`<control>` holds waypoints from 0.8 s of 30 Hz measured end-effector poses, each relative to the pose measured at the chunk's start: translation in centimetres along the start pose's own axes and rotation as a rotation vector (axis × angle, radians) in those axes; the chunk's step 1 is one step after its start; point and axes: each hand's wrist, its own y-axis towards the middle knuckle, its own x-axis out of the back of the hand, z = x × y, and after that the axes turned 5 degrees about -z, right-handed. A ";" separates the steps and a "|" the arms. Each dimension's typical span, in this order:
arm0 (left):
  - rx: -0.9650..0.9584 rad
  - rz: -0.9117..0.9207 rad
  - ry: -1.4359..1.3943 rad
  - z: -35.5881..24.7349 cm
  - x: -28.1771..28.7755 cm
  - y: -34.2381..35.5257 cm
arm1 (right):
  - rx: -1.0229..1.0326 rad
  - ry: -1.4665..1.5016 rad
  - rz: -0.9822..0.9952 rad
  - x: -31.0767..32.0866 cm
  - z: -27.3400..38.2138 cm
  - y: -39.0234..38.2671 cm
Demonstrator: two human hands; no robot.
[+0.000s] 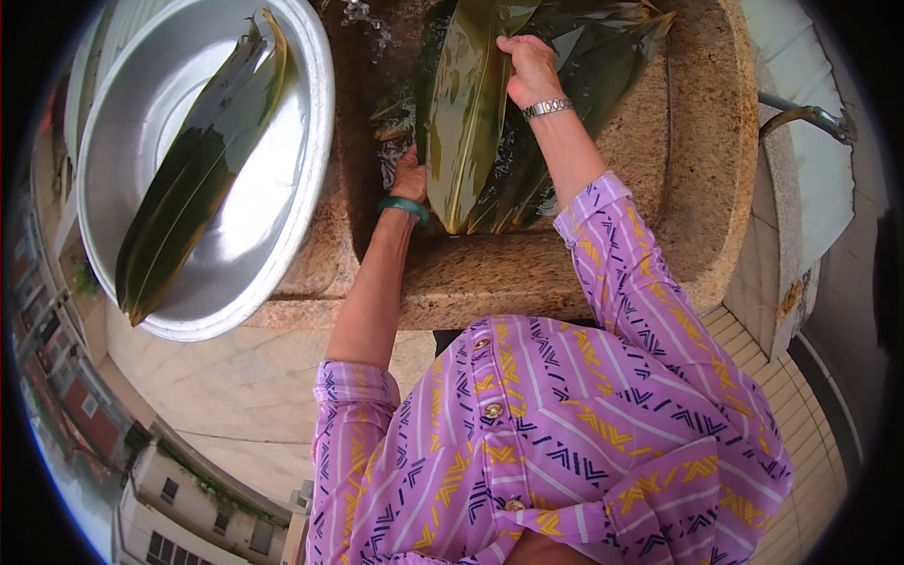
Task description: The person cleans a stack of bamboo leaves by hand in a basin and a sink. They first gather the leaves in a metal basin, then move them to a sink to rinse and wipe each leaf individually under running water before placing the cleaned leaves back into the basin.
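Observation:
Several long, dark green leaves (pixel 603 66) lie wet in a speckled stone basin. My right hand (pixel 532 71) pinches a broad, lighter olive leaf (pixel 461 141) near its upper middle. Lower on the left, my left hand (pixel 408 174) has its fingers closed at the left side of this pile, partly hidden by leaf edges, so I cannot make out exactly what they hold. Water splashes in the basin above my left hand. To the left, a metal bowl (pixel 306 188) holds a long wet leaf (pixel 188 188) that reaches over its lower rim.
The stone basin's wide rim (pixel 499 292) runs between my body and the leaves. A metal tap or pipe (pixel 805 121) sticks out at the right. A tiled floor (pixel 207 395) shows below, and buildings (pixel 179 499) appear at the far lower left.

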 end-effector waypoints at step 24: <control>-0.262 -0.177 0.680 2.5 -6.7 -7.5 | 1.220 -1.762 0.785 1.3 -2.6 0.8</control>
